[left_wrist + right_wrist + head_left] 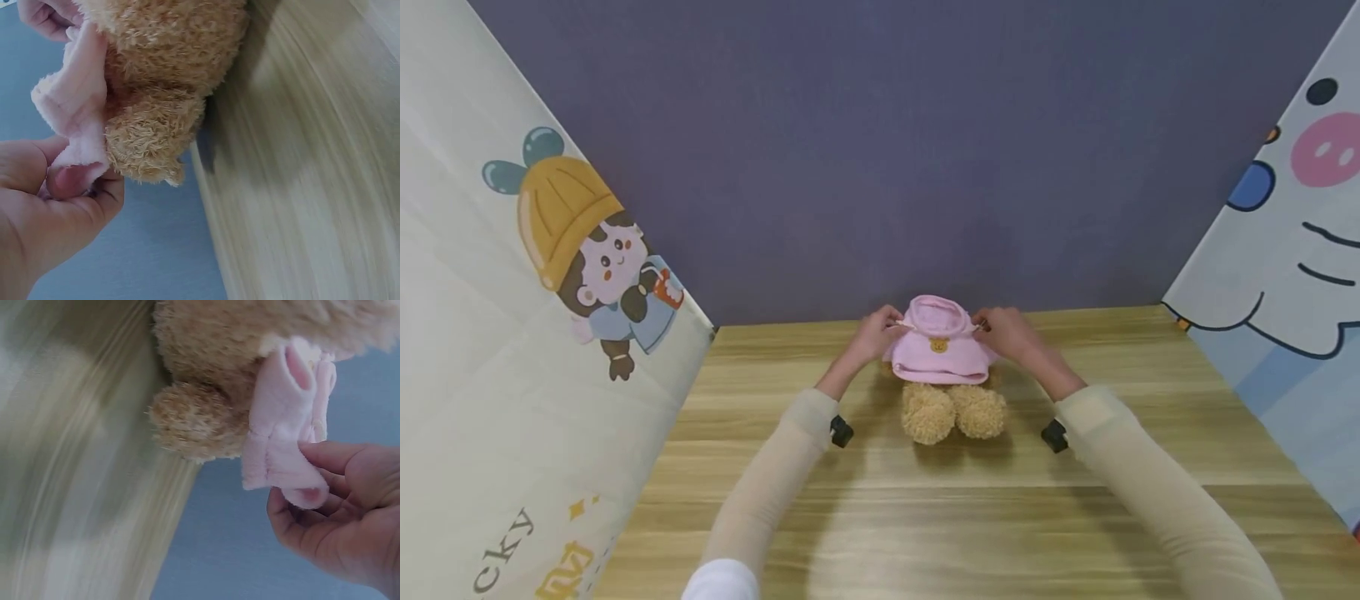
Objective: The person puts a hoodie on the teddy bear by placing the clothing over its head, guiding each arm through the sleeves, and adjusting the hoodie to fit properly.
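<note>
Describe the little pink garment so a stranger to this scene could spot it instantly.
On the brown wood-grain tabletop, near the dark bluish backdrop, is a curly tan plush toy. Against it, the left hand and right hand hold a soft pink fabric top. Its pink colour and small brown bear patch set it apart from the toy.

A wood-grained tabletop (940,533) runs back to a plain grey-purple panel (910,150) along its far edge. Beside the left edge stands a pale sheet (460,350) printed with a cartoon figure (613,271) in a yellow cap (561,212); nearer the front, it bears the letters "cky" (503,552). Along the right edge, from the far right corner forward, a second sheet (1277,392) shows a white cartoon animal (1277,258) with a pink snout (1326,150) above light blue.
</note>
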{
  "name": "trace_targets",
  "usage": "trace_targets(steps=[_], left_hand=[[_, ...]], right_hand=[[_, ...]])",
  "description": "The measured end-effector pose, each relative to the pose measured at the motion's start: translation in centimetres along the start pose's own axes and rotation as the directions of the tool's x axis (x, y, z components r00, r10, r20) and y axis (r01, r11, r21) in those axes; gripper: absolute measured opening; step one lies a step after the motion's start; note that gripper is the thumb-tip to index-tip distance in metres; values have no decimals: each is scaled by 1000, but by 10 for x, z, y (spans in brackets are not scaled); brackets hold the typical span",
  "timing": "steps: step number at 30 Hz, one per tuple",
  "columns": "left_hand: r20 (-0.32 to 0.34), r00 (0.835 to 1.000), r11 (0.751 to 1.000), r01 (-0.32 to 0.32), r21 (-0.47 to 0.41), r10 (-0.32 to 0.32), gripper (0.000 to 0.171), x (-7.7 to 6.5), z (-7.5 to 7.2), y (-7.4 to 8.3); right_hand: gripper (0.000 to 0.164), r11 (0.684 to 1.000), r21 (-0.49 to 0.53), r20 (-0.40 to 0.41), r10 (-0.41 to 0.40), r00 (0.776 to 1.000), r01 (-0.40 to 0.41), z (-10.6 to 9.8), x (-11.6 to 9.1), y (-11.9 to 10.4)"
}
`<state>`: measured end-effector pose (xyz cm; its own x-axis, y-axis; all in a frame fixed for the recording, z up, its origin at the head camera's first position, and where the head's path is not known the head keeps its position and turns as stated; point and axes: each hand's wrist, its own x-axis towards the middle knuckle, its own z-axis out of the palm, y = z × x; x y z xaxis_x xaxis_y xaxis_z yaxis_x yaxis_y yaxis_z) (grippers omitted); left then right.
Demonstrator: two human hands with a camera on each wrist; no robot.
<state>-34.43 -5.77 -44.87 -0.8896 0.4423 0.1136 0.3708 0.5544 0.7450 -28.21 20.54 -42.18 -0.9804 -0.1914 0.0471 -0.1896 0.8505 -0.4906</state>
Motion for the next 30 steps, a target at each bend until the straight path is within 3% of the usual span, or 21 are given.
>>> trace_targets(steps=[10,13,16,19,21,24,26,28,30], left_hand=[[-13,1000,998,-11,54,11,26,-6,-5,4],[-9,999,990,-39,133,41,28,-9,-5,3],[-6,991,960,-129,249,135,33,-15,-6,3],[3,965,905,-248,345,264,40,-23,-10,8],[25,949,875,-300,380,315,46,-29,-12,13],[106,942,832,-331,446,318,55,-36,-16,18],[172,938,811,-346,472,300,62,-39,-16,19],[225,933,805,-357,474,281,64,-39,-14,18],[253,929,818,-360,449,270,64,-39,-10,14]], right_hand=[[31,998,-43,-43,-38,998,37,8,-2,2],[33,996,-64,-61,-72,996,68,9,-5,0],[36,988,-93,-92,-131,987,122,8,-10,-1],[41,972,-114,-122,-218,968,204,4,-16,-1],[47,953,-137,-122,-287,950,270,1,-21,-1],[57,932,-145,-68,-345,936,332,-1,-26,0],[65,935,-129,-9,-336,942,332,1,-28,1],[70,939,-109,36,-325,945,327,5,-30,5],[72,939,-90,54,-329,943,332,11,-31,11]])
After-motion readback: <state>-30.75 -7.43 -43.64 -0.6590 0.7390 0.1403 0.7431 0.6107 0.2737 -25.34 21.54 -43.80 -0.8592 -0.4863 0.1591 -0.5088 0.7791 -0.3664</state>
